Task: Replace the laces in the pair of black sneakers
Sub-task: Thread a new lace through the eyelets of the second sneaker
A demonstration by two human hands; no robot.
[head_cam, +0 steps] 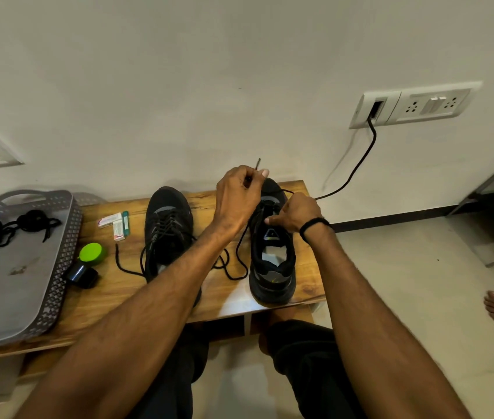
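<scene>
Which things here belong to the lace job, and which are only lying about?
Job: left sneaker, right sneaker held by the right hand, lace pinched by the left hand, bundled laces in the grey tray.
Lying about: green-capped object, black roll, small boxes, black cable.

**Colour key.** First sneaker and second sneaker, at its 3 o'clock: black with grey panels. Lace: black. Counter: brown wood grain. Tray, at 9 o'clock: grey, lattice-patterned rim, carrying black spare laces. Cap: bright green. Wristband: black. Wall: off-white.
</scene>
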